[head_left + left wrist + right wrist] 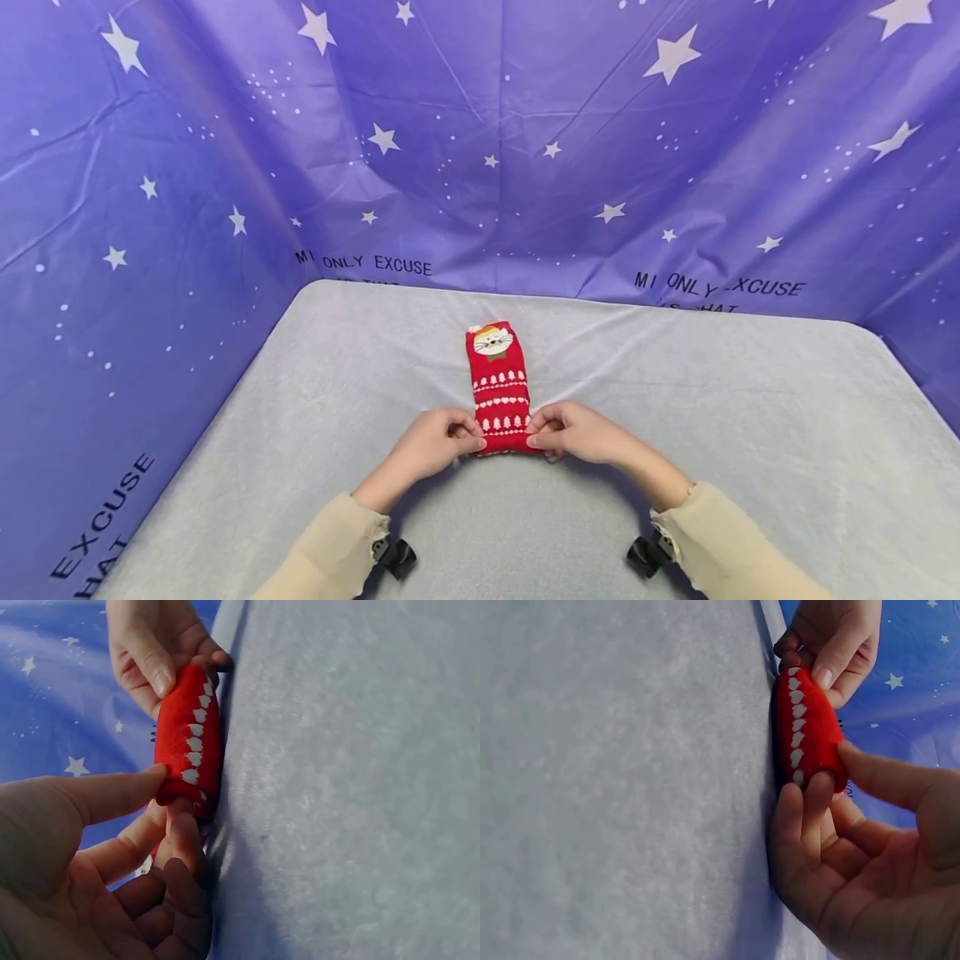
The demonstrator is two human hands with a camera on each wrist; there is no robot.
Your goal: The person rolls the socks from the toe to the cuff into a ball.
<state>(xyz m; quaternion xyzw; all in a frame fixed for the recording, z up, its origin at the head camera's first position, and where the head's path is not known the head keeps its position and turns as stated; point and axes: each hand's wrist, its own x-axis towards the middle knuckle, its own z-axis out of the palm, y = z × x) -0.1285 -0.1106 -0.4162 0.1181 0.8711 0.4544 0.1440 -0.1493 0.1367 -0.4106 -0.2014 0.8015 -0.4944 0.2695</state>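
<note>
A red sock point(499, 386) with white tree and heart rows and a cat face at its far end lies flat on the grey table cover point(750, 417). My left hand point(438, 442) pinches the sock's near left corner between thumb and fingers. My right hand point(573, 432) pinches the near right corner the same way. In the left wrist view the sock point(189, 742) has its near edge lifted a little off the cloth, with my left thumb point(105, 796) on top. In the right wrist view the sock point(806, 727) is pinched by my right thumb point(889, 780) and fingers.
A purple star-printed backdrop point(480, 142) with printed words rises behind and on both sides of the table. The grey cover spreads wide to the left and right of the sock. Black wrist-camera mounts point(395, 557) sit on my beige sleeves.
</note>
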